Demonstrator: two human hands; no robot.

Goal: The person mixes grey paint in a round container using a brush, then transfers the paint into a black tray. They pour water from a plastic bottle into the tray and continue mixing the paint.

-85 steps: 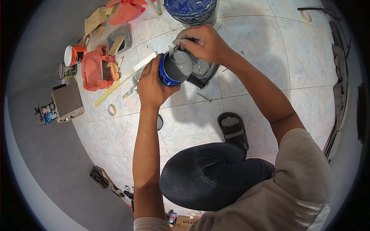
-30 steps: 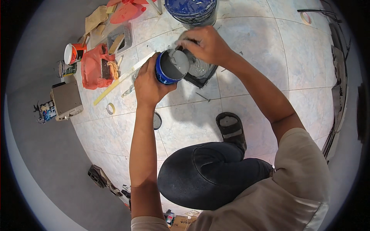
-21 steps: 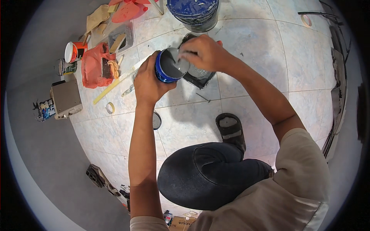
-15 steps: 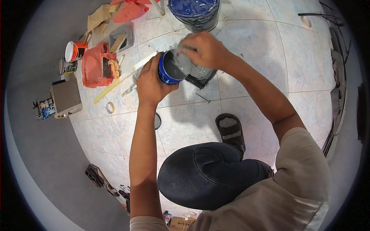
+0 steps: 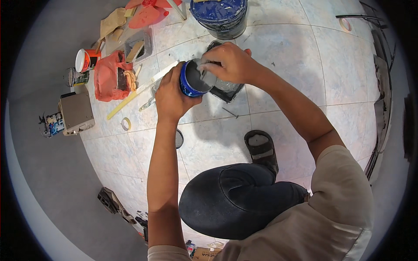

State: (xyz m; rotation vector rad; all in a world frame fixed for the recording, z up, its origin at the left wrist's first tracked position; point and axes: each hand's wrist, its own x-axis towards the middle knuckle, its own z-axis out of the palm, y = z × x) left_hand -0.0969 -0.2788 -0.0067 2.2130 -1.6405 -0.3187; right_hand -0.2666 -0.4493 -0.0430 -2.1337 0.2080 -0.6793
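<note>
My left hand (image 5: 169, 96) is wrapped round the side of a small blue can (image 5: 187, 83), which leans with its mouth toward my right hand. Grey paint or paste coats the inside of the can. At the mouth, my right hand (image 5: 230, 63) is closed on a grey-coated piece (image 5: 209, 78); its exact kind is hidden by the coating and my fingers. Beyond and partly under both hands, a black paint tray (image 5: 226, 96) with wet grey material lies on the tiled floor. A paintbrush (image 5: 147, 104) rests left of my left wrist.
A large blue-lidded bucket (image 5: 217, 19) stands beyond my hands. To the left are a yellow-and-white strip (image 5: 126, 103), red plastic bag (image 5: 104, 78), clear box (image 5: 143, 41), orange tub (image 5: 89, 58) and tape roll (image 5: 126, 124). A screw-like rod (image 5: 230, 113) lies nearer me.
My right hand and the grey piece have shifted slightly down at the can's mouth, less blurred now. More of the tray's far corner shows. My left hand keeps its hold on the can.
</note>
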